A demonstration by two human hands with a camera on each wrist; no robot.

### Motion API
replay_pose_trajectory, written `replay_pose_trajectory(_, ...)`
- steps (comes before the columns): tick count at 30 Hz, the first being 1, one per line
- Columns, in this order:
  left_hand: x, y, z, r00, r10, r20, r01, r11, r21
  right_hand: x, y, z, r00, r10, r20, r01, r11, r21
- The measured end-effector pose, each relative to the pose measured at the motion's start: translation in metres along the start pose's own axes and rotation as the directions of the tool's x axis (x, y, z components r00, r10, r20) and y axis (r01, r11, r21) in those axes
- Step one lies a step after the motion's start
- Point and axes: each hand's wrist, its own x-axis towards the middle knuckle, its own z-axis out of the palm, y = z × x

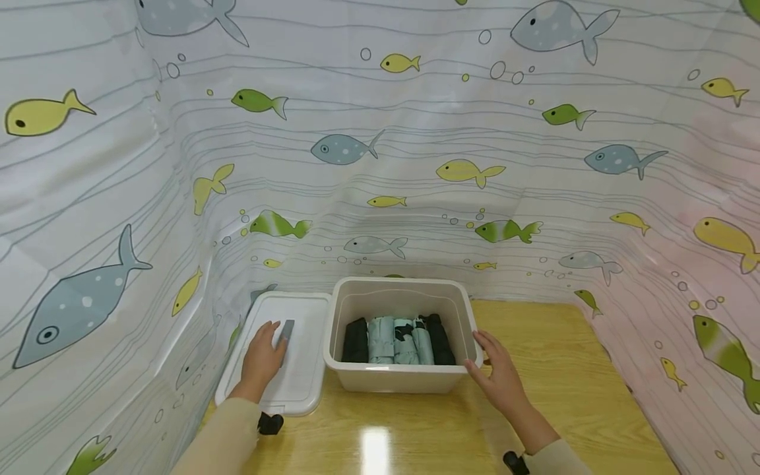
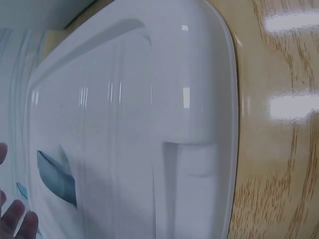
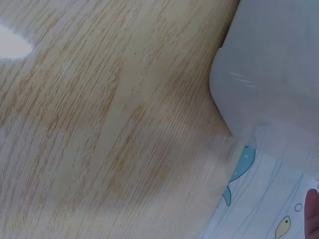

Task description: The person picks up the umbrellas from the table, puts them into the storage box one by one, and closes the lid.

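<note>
A white plastic storage bin (image 1: 392,379) stands on the table and holds a row of folded fabric bundles (image 1: 380,340), pale blue-green in the middle and black at both ends. At its right front corner is my right hand (image 1: 500,373), thumb and fingers spread along the rim. Left of the bin lies its white lid (image 1: 305,376), with a grey handle piece (image 1: 287,330) set in the middle. My left hand (image 1: 261,356) is over the lid, fingers loosely extended beside that handle. In the left wrist view, the fingertips (image 2: 22,221) show at the lower left, holding nothing.
The wooden table (image 1: 534,396) extends in front of the bin and to its right. A fish-patterned sheet (image 1: 415,132) encloses the back and both sides, close behind the bin and lid.
</note>
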Motion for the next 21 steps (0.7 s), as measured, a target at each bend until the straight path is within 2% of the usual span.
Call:
replay_pose_trajectory(7, 0.006, -0.008, 0.008, 0.989, -0.003, 0.149, 0.005, 1.0, -0.018, 0.001, 0.0, 0.002, 1.0, -0.006, -0.004, 0.006, 1.0, -0.001)
replay_pose_trajectory(14, 0.015, -0.019, 0.013, 0.976, 0.038, 0.214, -0.041, 0.999, 0.011, 0.002, -0.002, 0.001, 1.0, -0.003, 0.009, 0.003, 1.0, -0.007)
replay_pose_trajectory(19, 0.015, -0.018, 0.017, 0.963, 0.03, 0.269, -0.046, 0.998, 0.051, 0.001, -0.003, 0.001, 1.0, 0.004, 0.006, -0.004, 1.0, -0.01)
replay_pose_trajectory(21, 0.014, -0.016, 0.018, 0.964, 0.027, 0.263, -0.046, 0.997, 0.064, 0.001, -0.002, 0.001, 1.0, 0.003, 0.005, -0.003, 1.0, -0.009)
